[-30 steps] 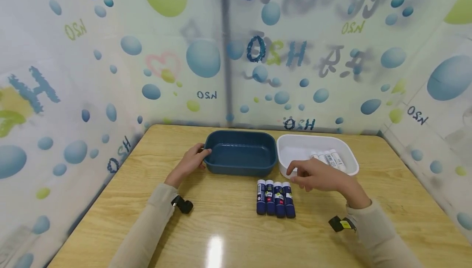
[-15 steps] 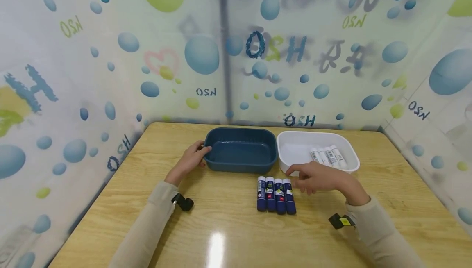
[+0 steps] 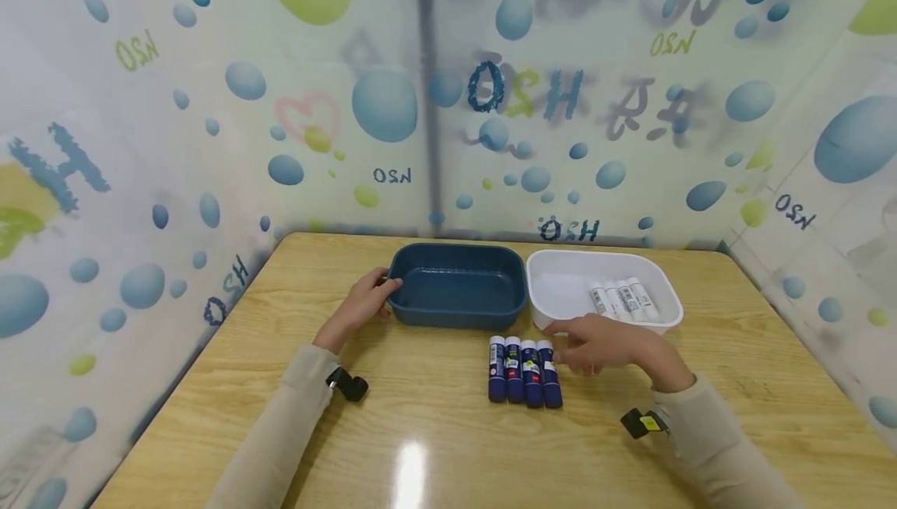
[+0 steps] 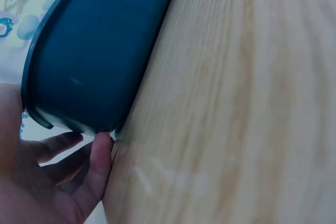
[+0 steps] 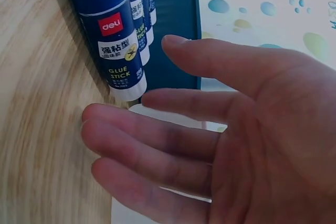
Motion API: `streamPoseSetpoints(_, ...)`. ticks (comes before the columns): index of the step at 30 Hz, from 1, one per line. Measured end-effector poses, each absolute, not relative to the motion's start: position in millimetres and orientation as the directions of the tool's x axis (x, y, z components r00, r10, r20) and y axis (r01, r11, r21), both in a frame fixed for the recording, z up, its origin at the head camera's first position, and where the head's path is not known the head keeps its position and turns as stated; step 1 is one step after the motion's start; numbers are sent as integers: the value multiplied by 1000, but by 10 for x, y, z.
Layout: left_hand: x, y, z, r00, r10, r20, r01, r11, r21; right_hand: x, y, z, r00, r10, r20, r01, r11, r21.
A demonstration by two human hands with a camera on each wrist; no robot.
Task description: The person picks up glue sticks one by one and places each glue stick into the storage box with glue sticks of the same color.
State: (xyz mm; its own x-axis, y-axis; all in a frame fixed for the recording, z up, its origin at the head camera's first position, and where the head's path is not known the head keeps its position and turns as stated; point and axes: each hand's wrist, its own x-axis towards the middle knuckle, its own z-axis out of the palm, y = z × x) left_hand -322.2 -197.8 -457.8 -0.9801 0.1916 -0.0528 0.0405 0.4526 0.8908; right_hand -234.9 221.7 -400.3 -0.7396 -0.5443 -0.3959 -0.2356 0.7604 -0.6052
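Note:
My left hand [image 3: 364,300] holds the left end of a dark blue plastic bin [image 3: 459,318], its thumb over the rim. In the left wrist view the fingers [image 4: 100,163] lie against the bin's outer end wall. Several navy glue sticks [image 3: 524,373] with white caps lie side by side on the table in front of the bin. Just right of them hovers my right hand [image 3: 601,344], fingers loosely bent and holding nothing. The right wrist view has the nearest glue stick [image 5: 113,40] close to the fingertips, apparently not touching them.
To the right of the blue bin stands a white bin [image 3: 561,291] containing several white glue sticks [image 3: 624,300]. Both bins are on a wooden table [image 3: 420,431], near its back edge. A patterned curtain [image 3: 350,205] surrounds the table's back and sides.
My right hand has lowered slightly, and its fingertips are nearer the rightmost navy glue stick. The left hand keeps its hold on the blue bin. The head view has shifted a little.

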Motion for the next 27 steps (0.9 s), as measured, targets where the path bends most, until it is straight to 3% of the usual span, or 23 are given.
streamPoseSetpoints(14, -3235, -1974, -4608, -982, 183, -50, 43, 473, 880, -2300, 2140, -4079, -747, -495, -444, -156, 780, -607)
streamPoseSetpoints(27, -3256, -1984, -4618, -982, 183, -52, 42, 473, 880, -2331, 2122, -4145, -738, -551, -391, -238, 754, -612)
